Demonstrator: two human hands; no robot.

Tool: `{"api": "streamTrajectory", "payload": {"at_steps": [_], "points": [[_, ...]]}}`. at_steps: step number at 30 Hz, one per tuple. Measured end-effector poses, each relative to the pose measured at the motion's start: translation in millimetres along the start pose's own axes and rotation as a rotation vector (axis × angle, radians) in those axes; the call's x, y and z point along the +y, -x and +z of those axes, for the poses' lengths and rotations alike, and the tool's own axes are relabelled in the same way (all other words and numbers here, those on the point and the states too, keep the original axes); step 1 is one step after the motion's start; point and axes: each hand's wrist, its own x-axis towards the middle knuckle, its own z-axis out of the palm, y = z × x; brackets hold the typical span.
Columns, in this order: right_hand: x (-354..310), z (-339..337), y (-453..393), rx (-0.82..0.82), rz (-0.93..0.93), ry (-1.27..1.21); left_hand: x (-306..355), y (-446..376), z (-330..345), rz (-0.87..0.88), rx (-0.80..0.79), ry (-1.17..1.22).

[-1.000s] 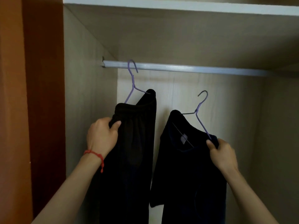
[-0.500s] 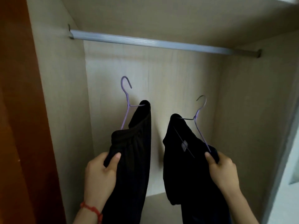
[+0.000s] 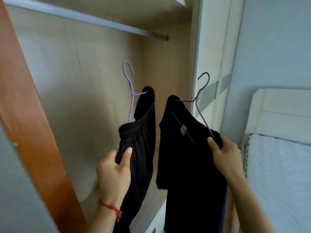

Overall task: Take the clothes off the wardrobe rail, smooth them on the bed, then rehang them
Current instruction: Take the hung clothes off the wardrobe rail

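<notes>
The left hand (image 3: 114,172) grips the waistband of black trousers (image 3: 139,148) draped over a purple hanger (image 3: 130,91), and the right hand (image 3: 224,155) pinches the shoulder of a black shirt (image 3: 186,165) together with its own hanger (image 3: 201,105). Both garments hang clear of the wardrobe rail (image 3: 94,19), which runs bare above them inside the open wardrobe. The bed (image 3: 277,174) lies to the right, beside the wardrobe's frame.

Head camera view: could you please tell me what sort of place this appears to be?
Most likely a bedroom. An open wardrobe with a metal rail stands beside a bed with a white headboard, and the hands hold dark clothes on wire hangers.
</notes>
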Motion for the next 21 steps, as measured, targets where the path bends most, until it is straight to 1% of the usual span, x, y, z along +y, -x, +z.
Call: {"api": "streamTrajectory", "payload": {"at_steps": [6, 9, 15, 21], "points": [[14.6, -85.9, 37.3, 0.114, 0.063, 0.078, 19.8, 23.2, 4.7, 0.008, -0.138, 0.119], [26.7, -118.6, 52.0, 0.162, 0.093, 0.091, 23.6, 37.0, 11.1, 0.046, -0.211, 0.142], [57.0, -156.5, 75.5, 0.273, 0.172, 0.091, 36.8, 58.0, 28.1, 0.063, -0.284, 0.218], [96.8, -207.4, 105.7, 0.375, 0.319, 0.173, 56.9, 86.0, 66.1, 0.062, -0.435, 0.249]]}}
